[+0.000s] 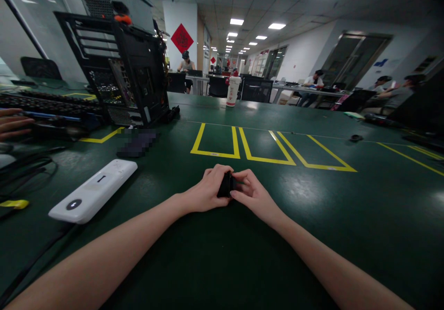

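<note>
Black object [225, 185] in the grip of both hands [212, 190] over green table [333, 208] (lit office [298, 46]).

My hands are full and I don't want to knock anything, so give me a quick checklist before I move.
1. Left hand around the black object: ok.
2. Right hand at the object's right side, fingertips against it: ok.
3. Cup upright and out of the hands' way: ok, it stands well beyond them.
4. White device apart from both hands: ok, it lies off to the left.
5. Cable free of the left forearm: cannot tell, they near each other at the picture's edge.
6. Object's underside undamaged: cannot tell, it is hidden.
</note>
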Demonstrator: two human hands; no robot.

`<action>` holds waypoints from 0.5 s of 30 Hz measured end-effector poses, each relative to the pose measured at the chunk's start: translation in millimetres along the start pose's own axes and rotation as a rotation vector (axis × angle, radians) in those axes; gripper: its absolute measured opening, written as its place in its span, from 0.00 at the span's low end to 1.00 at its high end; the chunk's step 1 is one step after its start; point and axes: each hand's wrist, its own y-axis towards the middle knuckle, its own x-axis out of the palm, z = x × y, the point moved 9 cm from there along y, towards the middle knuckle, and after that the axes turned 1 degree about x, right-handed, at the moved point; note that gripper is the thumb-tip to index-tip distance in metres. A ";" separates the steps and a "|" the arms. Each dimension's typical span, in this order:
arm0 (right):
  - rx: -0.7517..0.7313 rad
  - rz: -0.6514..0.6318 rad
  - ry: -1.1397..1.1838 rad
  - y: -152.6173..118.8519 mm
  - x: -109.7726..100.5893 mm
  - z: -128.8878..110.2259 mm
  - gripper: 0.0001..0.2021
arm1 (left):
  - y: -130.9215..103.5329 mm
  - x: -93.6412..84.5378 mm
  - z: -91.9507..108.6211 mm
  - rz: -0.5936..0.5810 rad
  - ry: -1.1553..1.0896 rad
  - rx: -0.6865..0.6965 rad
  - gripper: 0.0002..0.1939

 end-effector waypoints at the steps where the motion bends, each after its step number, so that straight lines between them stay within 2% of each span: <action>1: -0.004 0.013 -0.003 0.6 -0.9 0.6 0.12 | 0.0 -0.1 -0.1 0.005 0.002 0.003 0.27; 6: -0.034 0.058 -0.016 4.0 -4.4 1.5 0.09 | 0.5 0.1 -0.7 0.038 0.020 0.027 0.27; 12: 0.015 0.069 -0.053 2.1 -6.1 3.7 0.18 | -0.1 0.5 1.7 0.012 0.031 0.035 0.27; 15: 0.012 0.043 -0.118 -1.1 -2.4 -0.1 0.18 | -0.5 -0.9 2.8 0.002 0.014 0.031 0.27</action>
